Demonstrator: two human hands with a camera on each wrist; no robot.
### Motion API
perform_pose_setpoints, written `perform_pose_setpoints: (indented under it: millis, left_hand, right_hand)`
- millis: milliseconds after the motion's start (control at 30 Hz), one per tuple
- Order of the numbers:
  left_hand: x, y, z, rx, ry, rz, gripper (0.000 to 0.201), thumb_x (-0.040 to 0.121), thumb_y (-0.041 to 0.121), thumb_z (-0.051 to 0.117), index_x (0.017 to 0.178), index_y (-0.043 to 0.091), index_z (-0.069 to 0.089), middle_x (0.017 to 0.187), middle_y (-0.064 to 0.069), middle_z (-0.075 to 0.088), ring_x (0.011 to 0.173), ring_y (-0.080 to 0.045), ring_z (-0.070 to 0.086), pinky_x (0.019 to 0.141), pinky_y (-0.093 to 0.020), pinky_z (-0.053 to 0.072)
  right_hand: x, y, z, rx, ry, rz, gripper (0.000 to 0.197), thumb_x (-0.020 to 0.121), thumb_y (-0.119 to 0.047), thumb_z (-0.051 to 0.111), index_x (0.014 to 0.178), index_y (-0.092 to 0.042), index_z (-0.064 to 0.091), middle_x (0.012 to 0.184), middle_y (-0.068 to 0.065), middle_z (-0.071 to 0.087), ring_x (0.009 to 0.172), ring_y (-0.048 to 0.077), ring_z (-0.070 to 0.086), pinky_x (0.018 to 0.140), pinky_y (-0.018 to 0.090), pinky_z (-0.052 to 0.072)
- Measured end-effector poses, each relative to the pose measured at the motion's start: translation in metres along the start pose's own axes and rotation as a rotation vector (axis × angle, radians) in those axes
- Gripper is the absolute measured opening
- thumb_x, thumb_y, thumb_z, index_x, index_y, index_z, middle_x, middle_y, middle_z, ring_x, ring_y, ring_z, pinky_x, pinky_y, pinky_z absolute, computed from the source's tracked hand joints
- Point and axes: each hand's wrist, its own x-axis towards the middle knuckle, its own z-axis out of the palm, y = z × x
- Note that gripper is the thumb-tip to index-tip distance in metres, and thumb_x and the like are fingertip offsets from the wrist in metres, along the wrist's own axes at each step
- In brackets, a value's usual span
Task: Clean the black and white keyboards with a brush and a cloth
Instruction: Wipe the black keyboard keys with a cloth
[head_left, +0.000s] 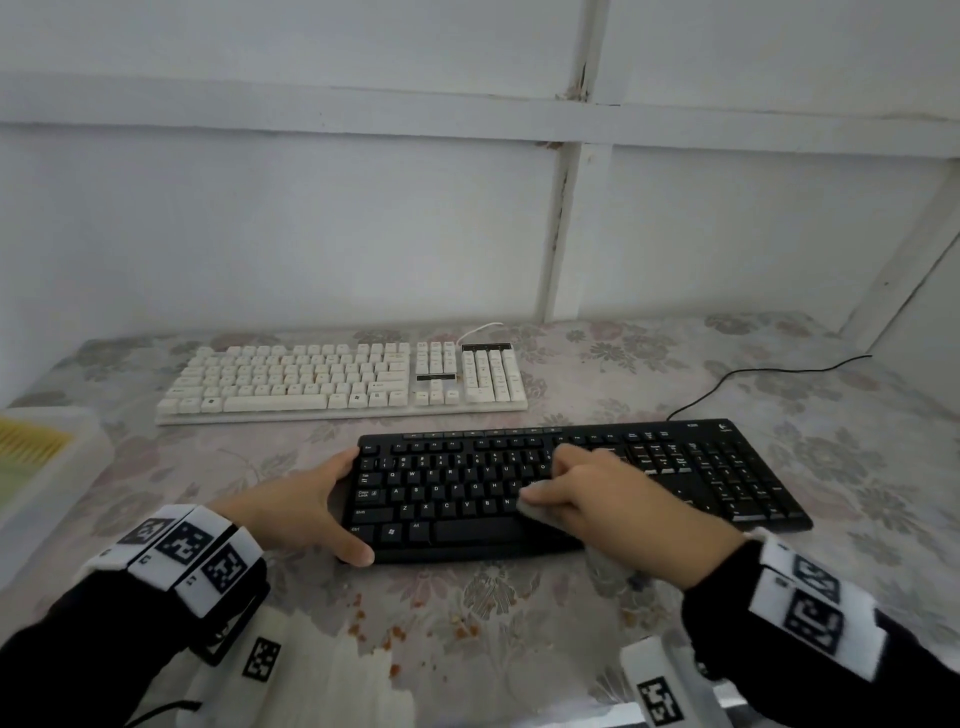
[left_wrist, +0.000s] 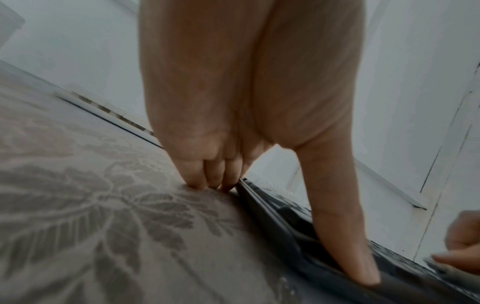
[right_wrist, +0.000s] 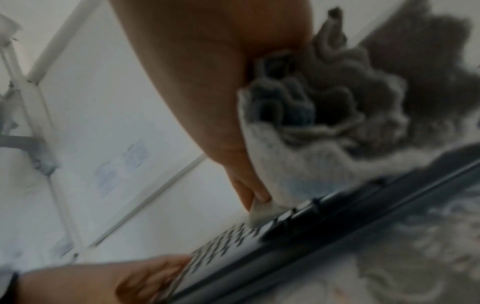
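The black keyboard (head_left: 717, 473) lies near me on the flowered tablecloth; the white keyboard (head_left: 337, 376) lies behind it. My left hand (head_left: 306, 499) holds the black keyboard's left end, fingers at the far corner and thumb (left_wrist: 345, 242) on the front edge. My right hand (head_left: 602, 491) grips a bunched grey cloth (right_wrist: 324, 115) and presses it onto the keys right of the middle. A strip of the cloth (head_left: 535, 501) shows under the thumb in the head view. The black keyboard (right_wrist: 311, 226) runs under the cloth in the right wrist view. No brush is in view.
A translucent plastic bin (head_left: 47, 467) with yellow contents stands at the table's left edge. Orange crumbs (head_left: 395, 629) lie on the tablecloth in front of the black keyboard. The black cable (head_left: 748, 374) trails back right. A white panelled wall stands close behind.
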Motion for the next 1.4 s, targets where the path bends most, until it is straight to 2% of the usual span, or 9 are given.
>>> perform_pose_setpoints:
  millis: [200,267,400,567,767,833,1133,1300,1400]
  left_hand:
    - [-0.001,0.005,0.000,0.002,-0.003,0.006,0.152,0.025,0.056,0.092,0.150,0.036,0.007,0.145,0.020,0.035,0.133,-0.008,0.037,0.114,-0.038,0.031]
    - [-0.002,0.006,0.000,-0.012,-0.009,0.011,0.152,0.025,0.054,0.092,0.151,0.034,0.008,0.145,0.019,0.035,0.133,-0.008,0.037,0.114,-0.037,0.031]
    - [-0.003,0.005,0.000,-0.029,-0.006,0.017,0.150,0.029,0.052,0.094,0.151,0.033,0.009,0.146,0.018,0.035,0.133,-0.007,0.037,0.114,-0.038,0.032]
    - [-0.002,0.005,0.001,-0.029,-0.007,0.018,0.150,0.029,0.051,0.094,0.151,0.033,0.009,0.146,0.018,0.035,0.134,-0.008,0.037,0.114,-0.038,0.032]
    - [-0.002,0.006,0.000,-0.044,-0.016,0.013,0.149,0.030,0.048,0.095,0.151,0.034,0.008,0.148,0.018,0.033,0.134,-0.008,0.036,0.114,-0.038,0.031]
    - [-0.002,0.005,0.000,-0.039,-0.013,0.002,0.150,0.030,0.049,0.095,0.151,0.035,0.007,0.148,0.018,0.032,0.135,-0.008,0.035,0.115,-0.039,0.031]
    - [-0.001,0.003,0.000,-0.011,-0.011,0.000,0.152,0.027,0.054,0.093,0.151,0.035,0.007,0.147,0.020,0.033,0.134,-0.008,0.036,0.114,-0.039,0.031]
    - [-0.003,0.006,0.000,-0.016,-0.011,0.010,0.155,0.025,0.055,0.092,0.151,0.033,0.005,0.148,0.018,0.031,0.135,-0.008,0.034,0.115,-0.038,0.030]
    - [-0.004,0.006,0.001,-0.020,-0.010,0.015,0.153,0.026,0.055,0.092,0.151,0.033,0.007,0.145,0.019,0.035,0.134,-0.008,0.036,0.114,-0.039,0.030]
  right_hand:
    - [0.001,0.008,0.015,-0.067,0.004,0.025,0.022,0.102,-0.035,0.037,0.098,-0.030,0.057,0.087,-0.004,0.032,0.078,0.021,0.036,0.057,0.029,0.028]
    - [-0.007,0.024,0.019,-0.079,0.014,0.072,0.017,0.101,-0.031,0.040,0.101,-0.031,0.056,0.088,-0.005,0.033,0.078,0.021,0.038,0.062,0.033,0.036]
    - [-0.022,0.044,0.020,-0.099,0.025,0.158,0.019,0.102,-0.033,0.038,0.105,-0.031,0.057,0.089,-0.005,0.036,0.078,0.020,0.041,0.069,0.035,0.042]
    - [-0.040,0.073,0.007,-0.160,-0.039,0.298,0.032,0.100,-0.044,0.035,0.103,-0.031,0.064,0.085,-0.006,0.036,0.077,0.020,0.045,0.063,0.030,0.035]
    - [-0.030,0.058,-0.004,0.066,0.047,0.200,0.031,0.095,-0.049,0.043,0.113,-0.040,0.066,0.088,-0.007,0.044,0.081,0.015,0.049,0.062,0.019,0.033]
    - [-0.025,0.044,0.005,0.075,0.040,0.134,0.031,0.096,-0.050,0.040,0.109,-0.041,0.066,0.090,-0.006,0.044,0.084,0.016,0.046,0.068,0.024,0.038]
    - [-0.053,0.099,0.017,-0.154,0.055,0.378,0.023,0.101,-0.036,0.038,0.098,-0.031,0.060,0.086,-0.005,0.038,0.079,0.018,0.042,0.068,0.032,0.044]
    - [-0.067,0.132,0.018,-0.296,0.057,0.471,0.014,0.093,-0.020,0.054,0.095,-0.032,0.061,0.078,-0.009,0.038,0.065,0.010,0.040,0.056,0.029,0.043]
    - [-0.063,0.134,0.012,-0.287,0.038,0.469,0.013,0.093,-0.020,0.055,0.092,-0.028,0.066,0.079,-0.009,0.040,0.066,0.013,0.046,0.053,0.022,0.032]
